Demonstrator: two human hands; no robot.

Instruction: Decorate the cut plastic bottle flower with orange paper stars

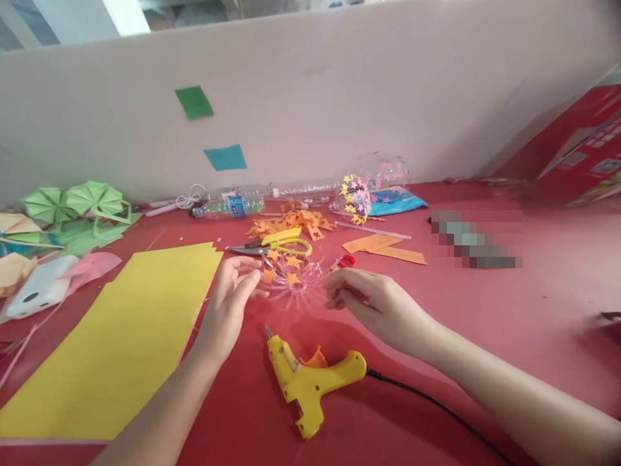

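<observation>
Star-trimmed plastic: the clear plastic piece (297,285) with orange stars sits mid-table (543,317), well in from the far edge, its strips fanned out between the two hands
Left hand: the person's left hand (235,301) is beside the piece's left side, loosely curved, thumb and fingers parted; whether it touches a strip cannot be told
Right hand: the right hand (371,298) is just off the right side, fingers bent inward; whether they pinch anything cannot be told
Glue gun: the yellow glue gun (303,382) lies nearer the table's near edge, nozzle toward the piece; if hot, a dropped wrist could burn
Cord: the black cord (427,391) runs below the right forearm; a snag could swing the gun
Scissors: the open-handled scissors (294,246) lie just beyond, where a stretched finger could meet the blades
</observation>
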